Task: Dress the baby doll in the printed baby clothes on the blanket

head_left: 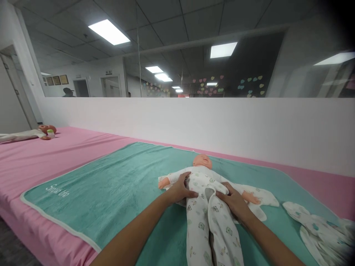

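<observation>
The pink bed [41, 162] is long and the teal mat [111, 184] lies loose on top of it, so from where I stand the first worry is that any hard tug toward the person would ruck the mat or drag it over the sheet. The doll [202, 161] lies on its back in the middle of the mat, head toward the white wall. It is light, so I'd judge that a pull by one hand alone would twist it sideways rather than shift the cloth. Its romper [202, 221] gapes open at the belly, and uneven pulling could leave the two front edges crooked. Both forearms reach in low from the near edge, wrists nearly flat. The left hand [180, 188] is closed about the doll's side at the waist, fingers curled over the romper's edge and thumb pointing into the gap. The right hand [233, 199] lies over the other hip, fingertips bent into the cloth; whether it pinches or only presses, I cannot tell.
</observation>
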`<state>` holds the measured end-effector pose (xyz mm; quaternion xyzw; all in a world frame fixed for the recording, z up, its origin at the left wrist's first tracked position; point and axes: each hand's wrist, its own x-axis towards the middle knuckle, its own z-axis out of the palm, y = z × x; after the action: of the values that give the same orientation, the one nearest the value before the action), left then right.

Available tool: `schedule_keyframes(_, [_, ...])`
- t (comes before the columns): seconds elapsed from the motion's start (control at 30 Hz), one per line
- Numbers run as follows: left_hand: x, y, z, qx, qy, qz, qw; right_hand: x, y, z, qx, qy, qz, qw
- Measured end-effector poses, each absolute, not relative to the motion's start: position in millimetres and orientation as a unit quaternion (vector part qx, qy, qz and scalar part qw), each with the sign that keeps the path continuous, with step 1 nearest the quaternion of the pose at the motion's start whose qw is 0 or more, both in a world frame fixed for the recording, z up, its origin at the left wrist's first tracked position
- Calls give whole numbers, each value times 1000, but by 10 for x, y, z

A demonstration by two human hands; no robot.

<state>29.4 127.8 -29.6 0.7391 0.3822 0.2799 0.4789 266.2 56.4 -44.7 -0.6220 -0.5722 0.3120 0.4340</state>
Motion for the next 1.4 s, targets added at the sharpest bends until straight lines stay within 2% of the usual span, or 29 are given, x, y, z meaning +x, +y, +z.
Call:
schedule_keyframes(0.13, [301, 1252, -258, 757, 389, 270, 451, 2655, 546, -455, -674, -572, 200, 423])
schedule_keyframes(0.33, [285, 1222, -241, 798, 414, 268, 346, 2661, 501, -491, -654, -581, 219, 432])
schedule_keyframes(0.53, [240, 1214, -202, 845, 385, 252, 273, 2659, 491, -472, -678, -587, 216, 387])
schedule_keyframes(0.6, [227, 1215, -209, 846, 377, 264, 268, 2654, 498, -457, -690, -577, 209, 383])
schedule_keyframes(0.77, [200, 1220, -263, 810, 399, 251, 348, 2635, 516, -381, -687, -575, 234, 379])
schedule_keyframes(0.83, [166, 1216, -241, 818, 390, 239, 350, 2648, 510, -363, -690, -575, 246, 364])
schedule_keyframes(1.1, [-55, 1186, -48, 898, 303, 57, 315, 2974, 334, -555, -618, -637, 333, 317])
schedule_keyframes(1.27, [47, 1151, -159, 921, 316, 93, 208, 2968, 326, -616, -645, -649, 294, 275])
schedule_keyframes(1.4, [92, 1110, -189, 911, 315, 122, 236, 2856, 315, -543, -646, -667, 258, 267])
